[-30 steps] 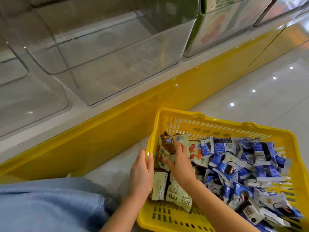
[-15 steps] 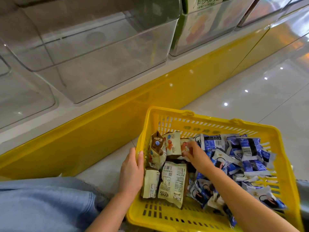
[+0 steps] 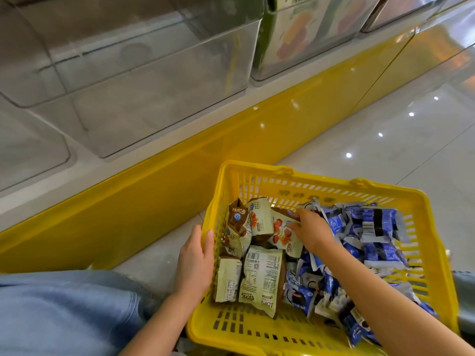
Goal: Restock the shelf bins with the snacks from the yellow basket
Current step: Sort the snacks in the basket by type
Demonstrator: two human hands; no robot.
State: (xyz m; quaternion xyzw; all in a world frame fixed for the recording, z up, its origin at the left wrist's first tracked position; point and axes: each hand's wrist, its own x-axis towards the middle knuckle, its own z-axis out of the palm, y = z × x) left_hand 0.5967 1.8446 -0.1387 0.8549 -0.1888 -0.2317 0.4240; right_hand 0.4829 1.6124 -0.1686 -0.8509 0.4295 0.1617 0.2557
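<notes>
yellow basket (image 3: 434, 253) near corner cut off, green bin (image 3: 295, 34) label blurred

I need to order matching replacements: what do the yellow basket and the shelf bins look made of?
The yellow basket looks like moulded plastic, slightly glossy, with slotted walls and floor. The shelf bins look like clear rigid plastic, probably acrylic: see-through, with sheen and rounded corners.

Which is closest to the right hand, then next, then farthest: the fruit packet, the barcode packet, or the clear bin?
From the right hand:
1. Fruit packet, under its fingers.
2. Barcode packet, to the right in the basket.
3. Clear bin, up on the shelf.
</notes>
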